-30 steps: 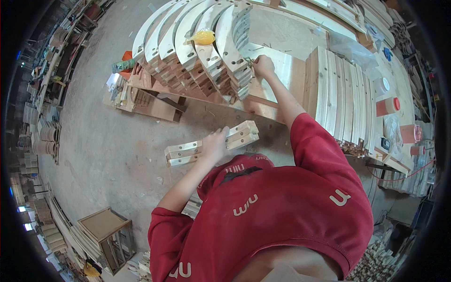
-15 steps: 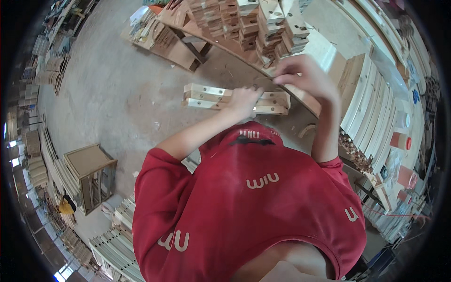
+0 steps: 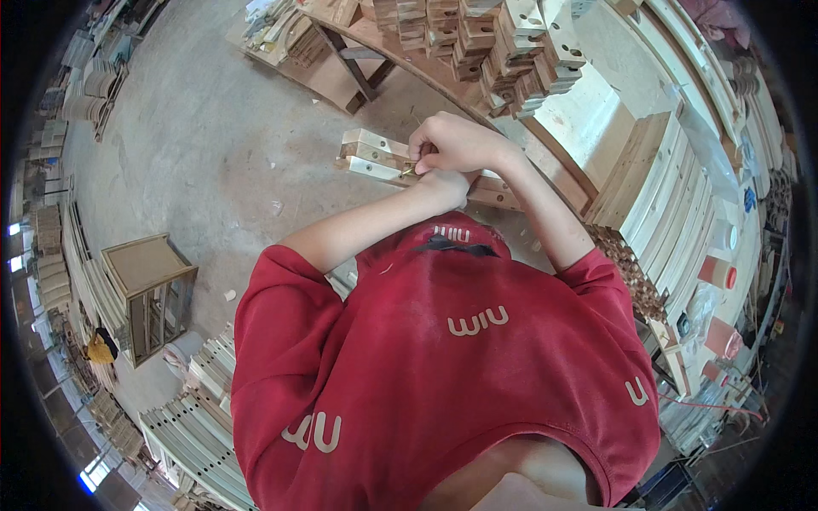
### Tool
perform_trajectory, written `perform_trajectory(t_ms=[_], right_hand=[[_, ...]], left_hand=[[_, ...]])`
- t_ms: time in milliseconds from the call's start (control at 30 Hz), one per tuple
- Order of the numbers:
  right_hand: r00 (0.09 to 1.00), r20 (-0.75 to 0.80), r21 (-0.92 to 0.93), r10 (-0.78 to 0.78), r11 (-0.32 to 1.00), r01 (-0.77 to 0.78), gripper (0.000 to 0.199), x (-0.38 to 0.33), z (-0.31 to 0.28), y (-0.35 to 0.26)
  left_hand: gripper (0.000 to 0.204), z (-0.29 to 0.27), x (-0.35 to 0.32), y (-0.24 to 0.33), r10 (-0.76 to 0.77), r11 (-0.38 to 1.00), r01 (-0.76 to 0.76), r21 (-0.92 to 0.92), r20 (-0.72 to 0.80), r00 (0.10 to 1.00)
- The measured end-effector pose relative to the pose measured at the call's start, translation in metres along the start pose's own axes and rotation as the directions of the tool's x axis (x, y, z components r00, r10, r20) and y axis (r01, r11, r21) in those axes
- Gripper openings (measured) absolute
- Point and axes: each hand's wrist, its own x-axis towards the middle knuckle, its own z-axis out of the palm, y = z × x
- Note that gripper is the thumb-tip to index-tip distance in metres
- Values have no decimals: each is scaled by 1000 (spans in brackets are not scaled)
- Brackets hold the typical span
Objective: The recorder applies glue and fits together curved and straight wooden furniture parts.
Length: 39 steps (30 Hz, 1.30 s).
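Observation:
Below my chest lie pale wooden bars [image 3: 368, 156] side by side, with round holes along them. My right hand [image 3: 456, 142] is closed over their left part. Its fingertips pinch a small brass-coloured metal piece [image 3: 409, 169] at the bars' surface; its exact kind is too small to tell. My left hand [image 3: 445, 189] rests on the middle of the bars, crossed under my right wrist. The fingers of that left hand are hidden, so their grip does not show.
A wooden bench [image 3: 426, 75] beyond the bars carries stacked drilled wooden blocks [image 3: 520, 43]. Long planks [image 3: 652, 175] lie to the right, near a red-lidded container [image 3: 717, 272]. A wooden frame stand [image 3: 149, 268] and drilled slats [image 3: 192, 439] are on the left.
My right hand has come left and down from beside the bench edge to the bars, crossing over my left hand. My left hand stays at the middle of the bars.

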Motion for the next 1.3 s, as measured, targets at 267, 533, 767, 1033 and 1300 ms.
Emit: perform_trajectory(t_ms=[267,533,767,1033,1300], right_hand=[[998,55,-53,3,999,0,14,10,4,-7],[997,82,-57,-6,998,11,15,12,6,-7],[995,87,-92,-48,994,56,13,14,14,-9],[999,21,-69,-42,997,43,14,19,11,-7],[996,45,-86,-77,993,81,13,24,13,-8]], left_hand=[[41,11,-3,-7,13,994,-29,-106,-152,988],[41,7,-8,-6,-4,994,-9,-109,-122,993],[40,3,-7,-3,-13,994,1,-111,-105,994],[40,-2,-3,5,-20,994,12,-109,-81,996],[40,-8,-1,3,-29,995,24,-99,-48,998]])
